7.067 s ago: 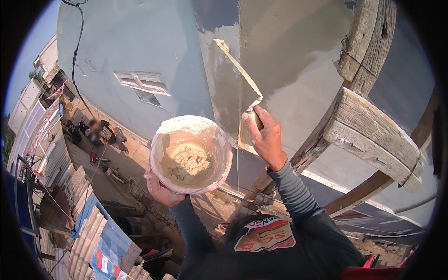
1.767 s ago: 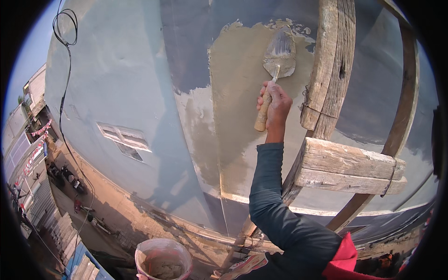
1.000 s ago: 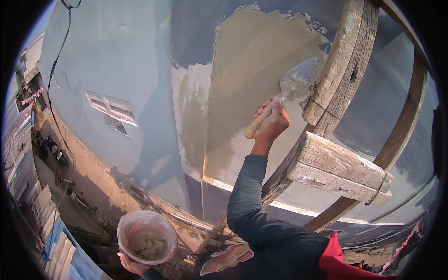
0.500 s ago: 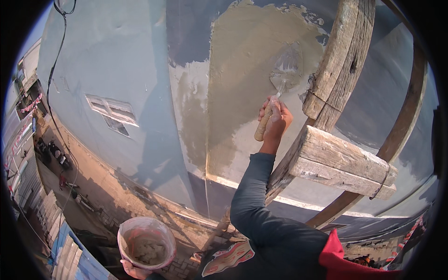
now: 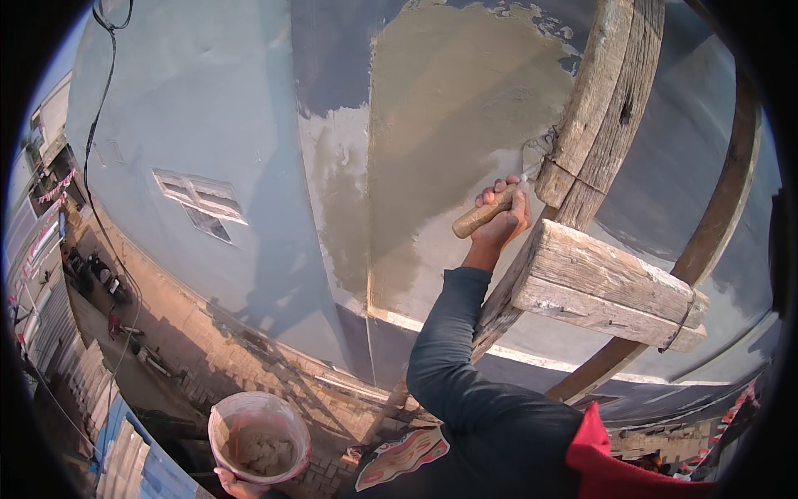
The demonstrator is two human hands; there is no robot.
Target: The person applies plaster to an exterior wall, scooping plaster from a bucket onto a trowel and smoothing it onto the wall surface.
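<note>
My right hand (image 5: 504, 218) is wrapped around the wooden handle of a trowel (image 5: 484, 213). The trowel's blade lies mostly out of sight behind an upright wooden post (image 5: 609, 108), close to the wall. Wet grey-brown plaster (image 5: 449, 100) covers a large patch of the wall, with paler bare areas along its lower edge. Low on the left, my left hand (image 5: 237, 485) grips the rim and side of a bucket (image 5: 259, 437). A mass of grey mortar (image 5: 266, 453) sits in the bottom of it.
A short wooden block (image 5: 611, 283) is fixed across the post, and a slanting pole (image 5: 719, 200) stands to the right. Far below runs a paved alley (image 5: 179, 333) with parked motorbikes (image 5: 106, 279). A black cable (image 5: 101, 108) hangs at the left, near a small window (image 5: 199, 200).
My right hand has turned the trowel and moved slightly right and down; its blade went from the plaster patch to behind the post. The left hand and bucket barely moved.
</note>
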